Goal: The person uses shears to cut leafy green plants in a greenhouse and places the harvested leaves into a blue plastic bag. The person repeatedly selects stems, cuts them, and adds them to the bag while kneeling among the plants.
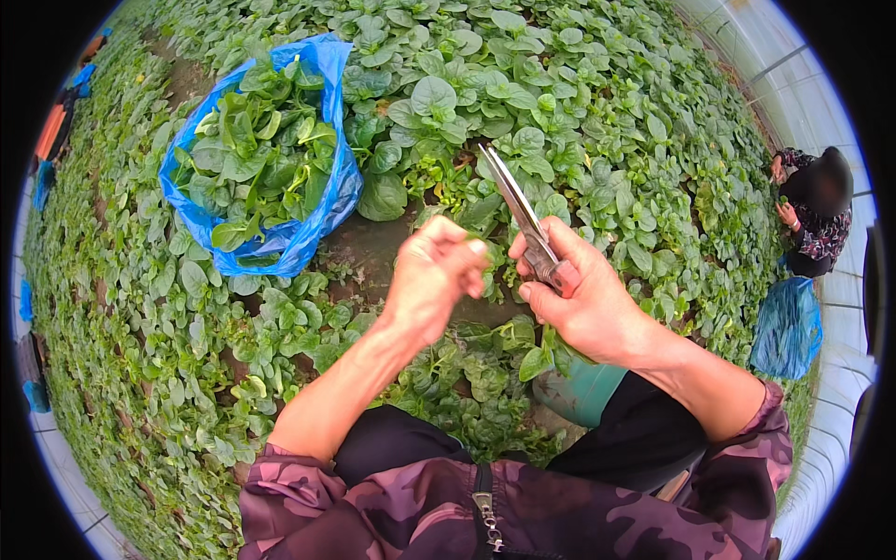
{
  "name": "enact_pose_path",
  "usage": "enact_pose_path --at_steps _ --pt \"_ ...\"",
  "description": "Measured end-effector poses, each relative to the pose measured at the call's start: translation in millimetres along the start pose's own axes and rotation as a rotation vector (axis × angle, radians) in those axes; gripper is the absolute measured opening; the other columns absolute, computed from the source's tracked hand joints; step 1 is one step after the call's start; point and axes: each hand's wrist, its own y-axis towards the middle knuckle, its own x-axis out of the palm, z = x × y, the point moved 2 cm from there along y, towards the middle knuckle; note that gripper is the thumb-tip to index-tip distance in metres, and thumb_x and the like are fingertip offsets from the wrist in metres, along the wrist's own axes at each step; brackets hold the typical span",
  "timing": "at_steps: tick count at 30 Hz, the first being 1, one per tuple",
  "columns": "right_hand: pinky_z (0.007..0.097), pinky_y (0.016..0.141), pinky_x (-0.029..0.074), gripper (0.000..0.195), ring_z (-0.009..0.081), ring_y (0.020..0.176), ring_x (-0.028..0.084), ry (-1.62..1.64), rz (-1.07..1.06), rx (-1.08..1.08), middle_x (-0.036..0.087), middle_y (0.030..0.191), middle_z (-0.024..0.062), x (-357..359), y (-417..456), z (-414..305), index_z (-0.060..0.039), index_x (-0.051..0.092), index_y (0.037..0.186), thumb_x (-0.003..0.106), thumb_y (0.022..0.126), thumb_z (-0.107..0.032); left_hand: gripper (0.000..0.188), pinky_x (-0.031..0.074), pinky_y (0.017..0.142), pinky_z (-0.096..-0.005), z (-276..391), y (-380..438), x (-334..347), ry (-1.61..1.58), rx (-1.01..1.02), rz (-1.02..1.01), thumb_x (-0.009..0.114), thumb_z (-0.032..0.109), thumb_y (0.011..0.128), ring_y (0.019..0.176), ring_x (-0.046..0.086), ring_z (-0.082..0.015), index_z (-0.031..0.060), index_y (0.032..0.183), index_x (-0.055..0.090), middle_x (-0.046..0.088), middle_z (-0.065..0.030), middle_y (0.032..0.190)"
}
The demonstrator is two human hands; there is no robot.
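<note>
In my right hand is a pair of metal scissors, blades pointing up and away from me, slightly parted. A few leafy green sprigs stick out below that same palm. My left hand hovers just left of the scissors, fingers curled and blurred by motion; whether it pinches anything is unclear. Beyond it, to the left, a blue plastic bag stands wide at the mouth, filled with cut leafy greens. Broad-leaved green plants grow densely around both hands.
Bare soil shows between bag and hands. Near my knees are low plants and a green boot. Another person crouches at the right edge beside a blue bag. Plastic sheeting borders the bed.
</note>
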Motion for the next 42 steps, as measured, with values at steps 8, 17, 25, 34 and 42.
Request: enact_pose_path --at_steps 8,17,25,34,42 --pt "0.0182 0.076 0.041 0.037 0.0053 0.09 0.048 0.229 0.039 -0.039 0.046 0.1 -0.0008 -35.2 21.1 -12.7 -0.0094 0.049 0.115 0.049 0.088 0.016 0.053 0.048 0.097 -0.0383 11.8 34.0 -51.3 1.394 0.42 0.219 0.071 0.011 0.089 0.112 0.059 -0.0216 0.001 0.135 0.047 0.063 -0.0124 0.117" --pt "0.0388 0.078 0.052 0.038 0.031 0.09 0.062 -0.142 -0.042 0.008 0.054 0.111 0.0149 -51.5 68.0 12.4 -0.0054 0.048 0.123 0.055 0.087 0.002 0.049 0.052 0.087 -0.0325 1.3 12.4 52.8 -0.054 -0.523 -0.052 0.071 0.029 0.092 0.094 0.062 -0.0133 0.0013 0.129 0.056 0.065 -0.0022 0.107" --pt "0.043 0.077 0.051 0.04 0.0296 0.083 0.064 -0.031 0.019 0.25 0.061 0.099 0.0148 -45.7 60.1 40.1 -0.0033 0.048 0.123 0.065 0.093 -0.022 0.027 0.05 0.053 -0.0261 57.1 -26.1 48.1 0.594 -0.461 0.666 0.062 0.015 0.098 0.06 0.055 -0.0099 0.004 0.122 0.064 0.062 -0.0029 0.081" --pt "0.0293 0.071 0.051 0.032 0.0141 0.075 0.06 0.54 0.032 0.601 0.057 0.084 0.0037 31.2 -2.3 53.2 -0.0028 0.048 0.121 0.059 0.1 -0.025 0.038 0.05 0.086 -0.0335 197.7 39.9 -55.4 2.08 0.168 0.901 0.053 0.026 0.102 0.093 0.063 -0.0202 0.0016 0.131 0.055 0.066 -0.0179 0.104" --pt "0.0334 0.076 0.055 0.035 0.0192 0.083 0.065 1.155 0.341 0.8 0.058 0.099 0.0077 -12.7 -10.4 72.0 -0.0063 0.048 0.125 0.058 0.1 -0.03 0.07 0.054 0.071 -0.035 -81.1 154.4 -21.8 0.537 -0.69 0.921 0.075 0.033 0.086 0.09 0.064 -0.0218 -0.0066 0.135 0.046 0.061 -0.0162 0.118"
